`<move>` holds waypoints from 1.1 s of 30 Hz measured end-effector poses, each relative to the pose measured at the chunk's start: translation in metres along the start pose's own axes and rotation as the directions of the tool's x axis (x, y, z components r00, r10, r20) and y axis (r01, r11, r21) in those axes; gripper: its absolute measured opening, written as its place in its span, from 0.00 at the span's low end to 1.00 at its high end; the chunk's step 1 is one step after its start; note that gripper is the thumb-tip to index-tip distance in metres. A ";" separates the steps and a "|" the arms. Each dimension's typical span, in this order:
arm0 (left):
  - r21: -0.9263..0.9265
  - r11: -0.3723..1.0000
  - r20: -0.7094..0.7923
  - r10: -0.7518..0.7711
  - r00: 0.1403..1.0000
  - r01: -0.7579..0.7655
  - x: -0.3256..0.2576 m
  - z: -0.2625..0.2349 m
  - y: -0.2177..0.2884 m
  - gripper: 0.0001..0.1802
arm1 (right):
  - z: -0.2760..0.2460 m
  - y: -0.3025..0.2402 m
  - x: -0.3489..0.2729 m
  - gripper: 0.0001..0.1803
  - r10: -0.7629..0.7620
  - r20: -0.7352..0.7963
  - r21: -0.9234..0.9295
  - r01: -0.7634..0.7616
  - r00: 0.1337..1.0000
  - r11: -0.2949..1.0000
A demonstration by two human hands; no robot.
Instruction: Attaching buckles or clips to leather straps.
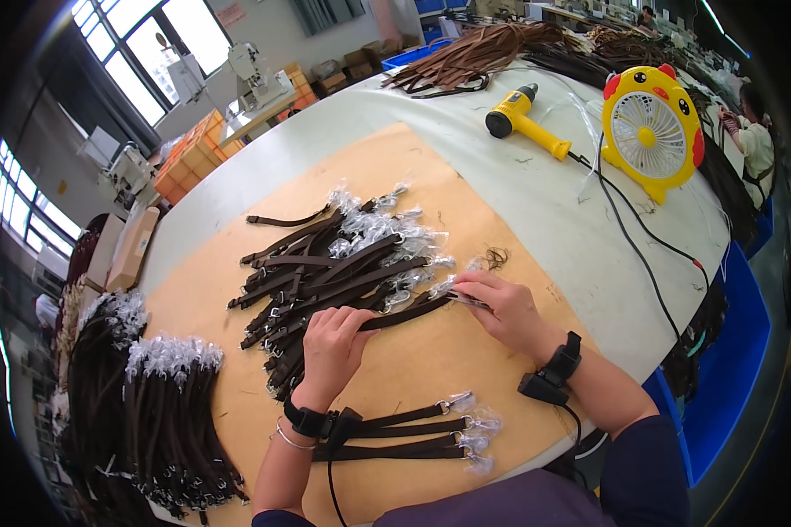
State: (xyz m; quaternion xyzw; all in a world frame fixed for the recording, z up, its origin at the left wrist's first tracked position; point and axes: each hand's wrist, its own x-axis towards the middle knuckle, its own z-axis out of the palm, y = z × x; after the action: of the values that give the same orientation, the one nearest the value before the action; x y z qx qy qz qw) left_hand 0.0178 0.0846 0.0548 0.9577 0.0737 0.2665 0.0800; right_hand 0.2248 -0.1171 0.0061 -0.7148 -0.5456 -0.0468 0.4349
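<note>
A dark brown strap [410, 314] stretches between my two hands over the tan sheet [439, 378]. My left hand [336, 350] is closed on its left part. My right hand [501, 309] is closed at the strap's right end, pinching a small grey metal tool [471, 301] whose exact kind is partly hidden by the fingers. Just beyond the hands lies a loose pile of similar straps [312, 268], their metal clips wrapped in clear plastic [382, 233]. Several more straps [413, 430] lie side by side nearer to me, clips pointing right.
Thick bundles of straps [171, 422] hang over the table's left edge. A yellow heat gun [527, 123] and a yellow fan [649, 136] with cables stand at the far right. Brown strips [470, 57] are heaped at the back. A blue bin [721, 360] sits beside the table.
</note>
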 end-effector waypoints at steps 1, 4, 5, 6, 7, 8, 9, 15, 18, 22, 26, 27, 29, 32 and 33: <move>-0.072 0.997 0.013 -0.004 1.000 0.004 0.000 -0.010 0.012 0.11 | 0.002 -0.007 0.002 0.12 -0.095 -0.075 0.101 0.103 0.993 0.990; -0.178 0.983 0.031 -0.030 0.999 0.035 -0.009 -0.029 0.023 0.11 | 0.002 -0.022 0.002 0.14 -0.087 0.186 0.146 0.060 0.979 0.987; -0.196 0.974 0.054 -0.101 0.993 0.110 -0.014 -0.035 0.021 0.11 | 0.004 -0.018 0.001 0.14 -0.087 0.190 0.150 0.059 0.978 0.987; -0.213 0.960 0.080 -0.171 0.982 0.184 -0.020 -0.040 0.016 0.11 | 0.006 -0.009 0.001 0.14 -0.075 0.248 0.140 0.041 0.966 0.989; -0.178 0.955 0.085 -0.225 0.971 0.237 -0.032 -0.041 0.004 0.10 | 0.008 -0.005 0.001 0.14 -0.072 0.306 0.136 0.031 0.949 0.990; -0.118 0.951 0.150 -0.267 0.952 0.285 -0.051 -0.040 -0.013 0.10 | 0.008 -0.005 0.004 0.15 -0.082 0.325 0.114 0.047 0.942 0.992; -0.060 0.943 0.213 -0.307 0.927 0.326 -0.066 -0.037 -0.024 0.10 | 0.011 -0.002 0.004 0.15 -0.087 0.327 0.122 0.049 0.941 0.991; -0.051 0.983 0.190 -0.164 0.968 0.176 -0.038 -0.026 0.012 0.16 | 0.021 0.000 0.002 0.10 -0.073 0.312 0.224 0.001 0.947 0.974; -0.232 0.940 0.195 -0.209 0.958 0.252 -0.022 0.020 0.033 0.15 | 0.026 0.006 -0.001 0.07 -0.050 0.339 0.294 -0.056 0.939 0.954; -0.282 0.909 0.238 -0.244 0.940 0.307 -0.023 0.052 0.042 0.11 | 0.023 0.006 -0.006 0.09 0.003 0.207 0.290 -0.064 0.978 0.955; -0.410 0.865 0.170 -0.239 0.956 0.289 -0.027 0.062 0.035 0.11 | 0.001 -0.002 0.004 0.11 0.228 0.135 0.084 -0.241 0.964 0.967; -0.427 0.842 0.181 -0.277 0.944 0.329 -0.028 0.061 0.037 0.11 | 0.000 -0.006 0.004 0.11 0.229 0.140 0.085 -0.242 0.963 0.967; -0.452 0.813 0.189 -0.313 0.931 0.366 -0.026 0.059 0.042 0.11 | -0.001 -0.014 0.000 0.11 0.203 0.249 0.114 -0.236 0.947 0.965; -0.510 0.728 0.217 -0.407 0.887 0.459 -0.024 0.057 0.042 0.13 | 0.008 -0.030 -0.006 0.11 0.062 0.303 0.194 -0.125 0.951 0.973; -0.508 0.738 0.222 -0.387 0.895 0.445 -0.025 0.058 0.041 0.13 | 0.013 -0.031 -0.008 0.11 0.062 0.307 0.193 -0.125 0.950 0.973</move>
State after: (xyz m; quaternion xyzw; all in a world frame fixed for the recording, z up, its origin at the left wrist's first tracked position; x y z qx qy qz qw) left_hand 0.0308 0.0336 0.0009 0.8657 0.2026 0.2024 0.4106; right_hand 0.1912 -0.1133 0.0117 -0.6889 -0.5724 0.1405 0.4220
